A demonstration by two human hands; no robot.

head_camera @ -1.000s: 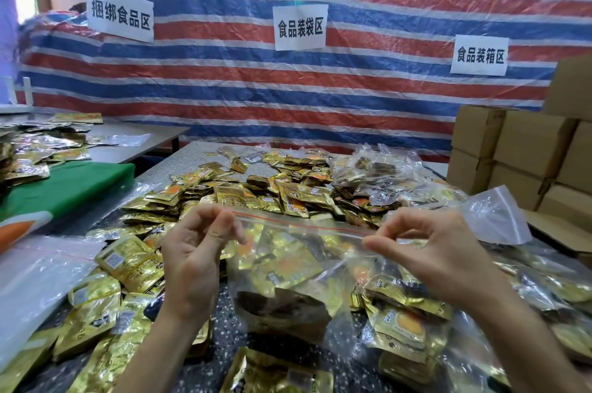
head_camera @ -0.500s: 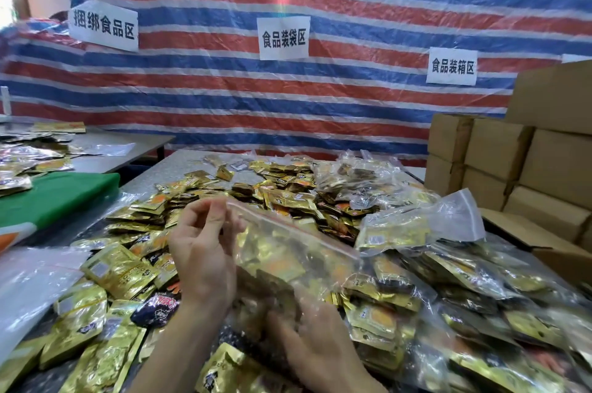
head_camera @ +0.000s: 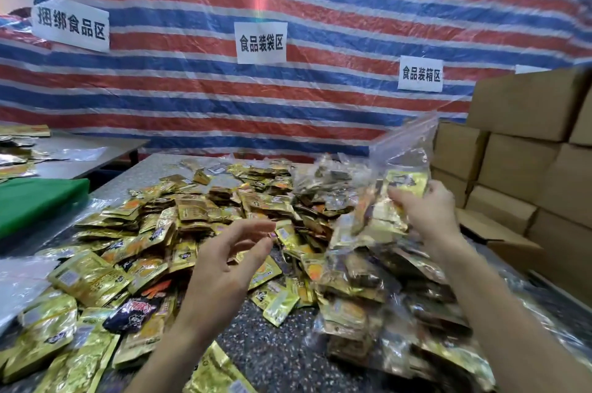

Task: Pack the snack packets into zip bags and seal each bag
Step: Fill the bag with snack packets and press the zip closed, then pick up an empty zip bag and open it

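Observation:
A clear zip bag (head_camera: 397, 168) stuffed with gold snack packets is lifted over the right side of the table. My right hand (head_camera: 429, 213) grips its lower side, with the bag's mouth pointing up and to the right. My left hand (head_camera: 230, 261) hovers over the middle of the table, fingers loosely spread and holding nothing. Loose gold snack packets (head_camera: 179, 223) lie heaped across the table. Several filled zip bags (head_camera: 368, 306) are piled beneath my right forearm.
The speckled grey table (head_camera: 278, 357) shows between the piles. Stacked cardboard boxes (head_camera: 519, 175) stand at the right. A green board (head_camera: 35, 200) and a second table with packets (head_camera: 83, 152) lie to the left. Empty clear bags (head_camera: 16, 283) sit at the near left edge.
My left hand has let go of the bag's zip edge and now hangs free. My right hand has carried the filled bag up and to the right, over the pile of filled bags.

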